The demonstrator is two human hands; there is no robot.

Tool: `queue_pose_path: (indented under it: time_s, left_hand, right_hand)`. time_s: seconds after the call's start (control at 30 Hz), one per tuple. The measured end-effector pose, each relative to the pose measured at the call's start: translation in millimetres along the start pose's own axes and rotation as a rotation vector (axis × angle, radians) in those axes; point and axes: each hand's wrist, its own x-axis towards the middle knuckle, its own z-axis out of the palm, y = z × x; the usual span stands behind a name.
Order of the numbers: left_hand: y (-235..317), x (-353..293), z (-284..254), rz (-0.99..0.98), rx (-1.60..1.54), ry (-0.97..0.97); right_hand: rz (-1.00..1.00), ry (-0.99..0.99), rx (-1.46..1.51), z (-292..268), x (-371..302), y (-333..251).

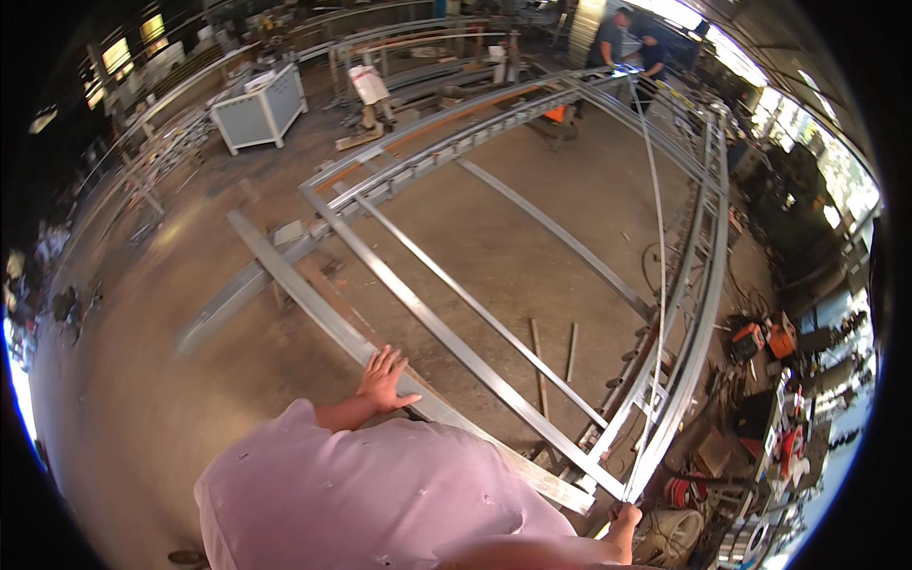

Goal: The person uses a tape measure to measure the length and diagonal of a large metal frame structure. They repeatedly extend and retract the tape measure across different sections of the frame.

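Note:
My left hand (384, 382) lies with its fingers spread on a long flat metal beam (437, 410) that crosses in front of me. My right hand (624, 518) is closed at the near right corner of a large metal frame (418, 309). From that corner a thin pale measuring tape (659, 237) runs taut across the frame to its far end, and my right hand grips its near end. The frame is made of silvery tubes with several crossbars. At the far end two people (627, 47) stand beside the tape.
A grey bin (259, 106) stands on the floor at the back left. Orange machines (765, 336), cables and tools lie to the right of the frame. Two loose bars (540, 366) lie on the floor inside it. A bucket (673, 534) stands near my right hand.

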Motion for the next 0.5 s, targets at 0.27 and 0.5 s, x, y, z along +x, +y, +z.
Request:
queue_pose_path:
  time_s: [0.27, 0.5]
  left_hand:
    - [-1.8, -11.1, -4.1, -0.011, 0.043, 0.028]
    - [0.8, -6.0, -4.2, 0.013, 0.021, 0.036]
  right_hand:
    - [-0.013, -0.123, -0.018, 12.7, 0.5, 2.5]
    - [-0.042, -0.173, -0.049, -8.8, 52.1, 18.7]
